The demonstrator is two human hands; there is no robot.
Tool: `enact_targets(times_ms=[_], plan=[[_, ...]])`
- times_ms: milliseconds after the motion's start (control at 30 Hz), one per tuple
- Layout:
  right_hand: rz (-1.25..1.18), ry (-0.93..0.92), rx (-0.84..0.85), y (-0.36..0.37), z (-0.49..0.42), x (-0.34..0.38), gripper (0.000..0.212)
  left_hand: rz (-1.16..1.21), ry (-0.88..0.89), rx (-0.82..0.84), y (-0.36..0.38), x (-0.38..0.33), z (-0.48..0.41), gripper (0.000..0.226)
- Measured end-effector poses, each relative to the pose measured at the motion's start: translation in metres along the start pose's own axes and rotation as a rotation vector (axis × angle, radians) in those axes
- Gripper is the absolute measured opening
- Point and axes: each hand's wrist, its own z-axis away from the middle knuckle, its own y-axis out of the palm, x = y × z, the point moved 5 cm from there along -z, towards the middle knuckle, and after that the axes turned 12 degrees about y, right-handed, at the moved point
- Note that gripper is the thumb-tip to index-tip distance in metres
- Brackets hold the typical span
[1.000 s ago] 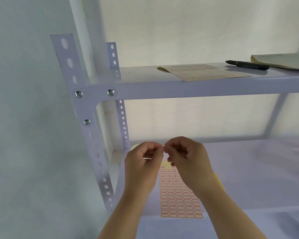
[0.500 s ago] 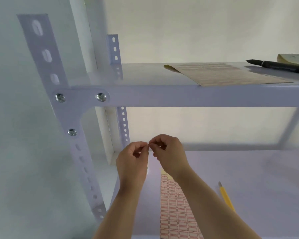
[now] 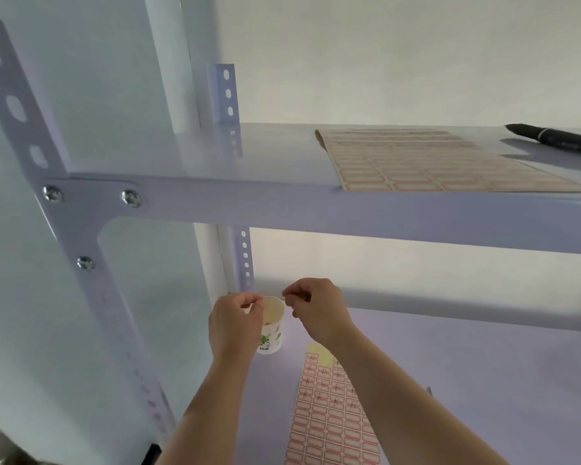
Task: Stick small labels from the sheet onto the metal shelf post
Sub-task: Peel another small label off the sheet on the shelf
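I see my left hand (image 3: pixel 237 322) and right hand (image 3: pixel 317 308) both pinched closed, apart, above a paper cup (image 3: pixel 271 325) near the lower shelf's (image 3: pixel 483 380) back left corner; whether either holds a label I cannot tell. The label sheet (image 3: pixel 329 417) lies at that shelf's front edge, the perforated post (image 3: pixel 91 290) left.

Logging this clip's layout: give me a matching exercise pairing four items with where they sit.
Items:
1. pen
2. cup
3. marked label sheet
4. unmarked label sheet

Places:
A. lower shelf, under the right forearm
B. upper shelf, far right
C. lower shelf, behind the hands
D. upper shelf, left of the pen

Pairs: 1-B, 2-C, 3-A, 4-D
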Motion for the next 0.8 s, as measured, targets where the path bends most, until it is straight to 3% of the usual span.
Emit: enact_targets(times_ms=[267,467,633,800], plan=[[-0.104,0.029,-0.023,-0.030,0.009,-0.022,0.014,0.017,0.182,0.032,-0.006,-0.029,0.010,0.016],[-0.059,0.086,-0.062,-0.056,0.030,-0.049,0.013,0.036,0.411,0.222,0.013,-0.058,0.037,0.013],[0.065,0.168,-0.191,-0.075,0.045,-0.080,0.016,0.076,0.412,0.384,0.048,-0.047,0.064,0.016],[0.215,0.278,-0.214,-0.075,0.052,-0.107,0.022,-0.123,0.430,0.497,0.077,-0.030,0.083,0.034]])
